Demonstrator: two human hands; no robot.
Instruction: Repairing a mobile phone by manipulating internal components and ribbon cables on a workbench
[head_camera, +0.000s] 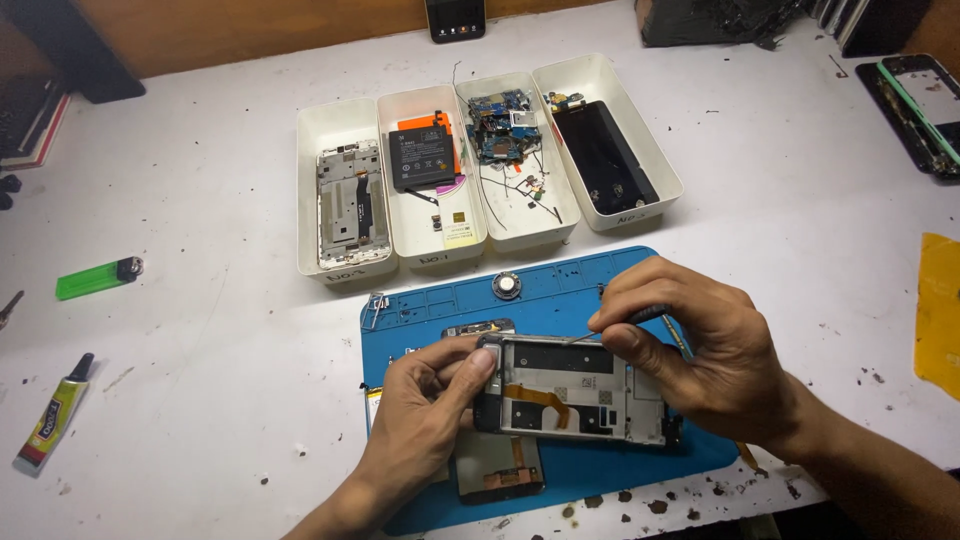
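Both hands work over the blue repair mat (430, 300), which lies on the white worktop (200, 330). The left hand (425, 400) is closed on the left end of an opened phone frame (570, 390), thumb pressed to its top corner, holding it just above the middle of the mat. An orange flex cable (540, 398) curls across the inside of the frame. The right hand (690, 345) is pinched shut around a thin screwdriver (650, 315), whose tip touches the frame's top edge.

Under the frame, toward the mat's near edge, lies another flat phone part (500, 470). A small round speaker (507, 286) sits at the mat's far edge.

Beyond the mat stand 4 white trays (310, 150) side by side, holding a metal midframe (348, 205), a black battery (422, 152), circuit boards (505, 125) and a dark screen panel (605, 155). Well to the left of the mat lie a green lighter (95, 278) and a glue tube (55, 420).
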